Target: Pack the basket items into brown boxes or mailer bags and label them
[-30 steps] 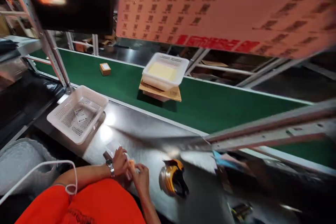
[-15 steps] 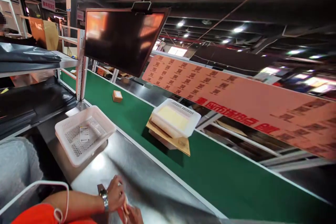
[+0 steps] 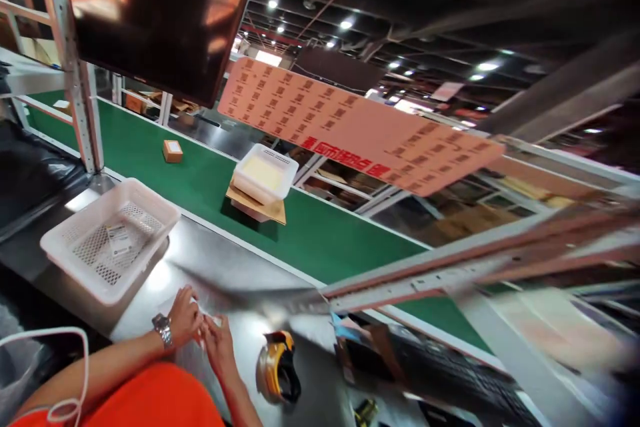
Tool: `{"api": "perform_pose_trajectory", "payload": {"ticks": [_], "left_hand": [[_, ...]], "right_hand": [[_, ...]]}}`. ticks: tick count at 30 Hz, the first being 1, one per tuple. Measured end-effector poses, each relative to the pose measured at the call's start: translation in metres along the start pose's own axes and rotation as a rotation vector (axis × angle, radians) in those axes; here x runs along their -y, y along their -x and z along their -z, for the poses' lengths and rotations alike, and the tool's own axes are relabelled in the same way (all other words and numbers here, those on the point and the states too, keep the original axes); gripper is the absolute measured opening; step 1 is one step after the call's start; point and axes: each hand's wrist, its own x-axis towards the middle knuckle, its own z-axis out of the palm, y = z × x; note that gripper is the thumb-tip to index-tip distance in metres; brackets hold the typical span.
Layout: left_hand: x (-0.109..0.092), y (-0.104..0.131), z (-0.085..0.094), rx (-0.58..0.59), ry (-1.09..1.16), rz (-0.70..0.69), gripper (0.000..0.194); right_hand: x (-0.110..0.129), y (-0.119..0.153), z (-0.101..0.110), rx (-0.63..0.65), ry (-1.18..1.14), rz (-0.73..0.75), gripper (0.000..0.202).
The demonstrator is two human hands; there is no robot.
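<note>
Low over the metal bench, my left hand (image 3: 184, 315), with a watch on its wrist, is closed with its fingers bent. My right hand (image 3: 219, 345) meets it from the right, thumb and fingers pinched together. Something small and pale shows between the fingertips, too little of it to name. Left of my hands stands a white perforated plastic basket (image 3: 165, 212); a white printed label or packet (image 3: 119, 240) lies in it. A yellow and black tape dispenser (image 3: 277, 367) sits on the bench to the right of my right hand.
Beyond the bench runs a green conveyor belt (image 3: 320, 247) carrying a small carton (image 3: 173, 151) and a white basket (image 3: 265, 175) atop cardboard. A black keyboard (image 3: 425, 340) lies right. A monitor (image 3: 150, 20) and a code-covered board (image 3: 345, 120) hang above.
The view has swung right and down, bringing the tape dispenser, keyboard and right-hand frame into sight. My right hand now shows more fully; both hands stay close together.
</note>
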Motion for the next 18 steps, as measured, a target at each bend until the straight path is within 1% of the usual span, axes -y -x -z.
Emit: {"api": "perform_pose_trajectory", "payload": {"ticks": [2, 4, 7, 8, 9, 10, 12, 14, 15, 16, 18], "left_hand": [[-0.003, 0.003, -0.002, 0.026, 0.024, -0.066, 0.016], [-0.005, 0.002, -0.004, 0.040, 0.024, -0.108, 0.015], [-0.006, -0.007, 0.002, 0.032, -0.033, -0.100, 0.014], [-0.007, -0.011, 0.005, 0.020, -0.047, -0.096, 0.015], [-0.008, -0.014, 0.009, 0.009, -0.051, -0.102, 0.015], [-0.010, -0.017, 0.012, 0.000, -0.044, -0.116, 0.016], [-0.015, -0.019, 0.017, -0.001, -0.016, -0.158, 0.016], [-0.020, -0.016, 0.019, 0.022, 0.008, -0.193, 0.016], [-0.022, -0.013, 0.019, 0.044, 0.013, -0.206, 0.016], [-0.025, -0.010, 0.018, 0.069, 0.016, -0.216, 0.017], [-0.029, -0.003, 0.017, 0.121, 0.021, -0.231, 0.018]], "right_hand": [[0.003, -0.002, -0.001, -0.048, 0.065, -0.036, 0.039], [0.007, -0.005, -0.001, -0.129, 0.151, -0.055, 0.030], [0.013, -0.009, 0.002, -0.276, 0.219, -0.048, 0.018], [0.015, -0.009, 0.003, -0.320, 0.210, -0.056, 0.016], [0.017, -0.009, 0.003, -0.352, 0.185, -0.073, 0.020], [0.020, -0.009, 0.004, -0.363, 0.149, -0.094, 0.027], [0.023, -0.010, 0.003, -0.304, 0.070, -0.137, 0.035], [0.025, -0.013, 0.000, -0.210, 0.019, -0.190, 0.028], [0.026, -0.015, -0.001, -0.191, 0.016, -0.228, 0.022], [0.025, -0.017, -0.003, -0.198, 0.025, -0.267, 0.016], [0.024, -0.022, -0.005, -0.258, 0.056, -0.315, 0.010]]}}
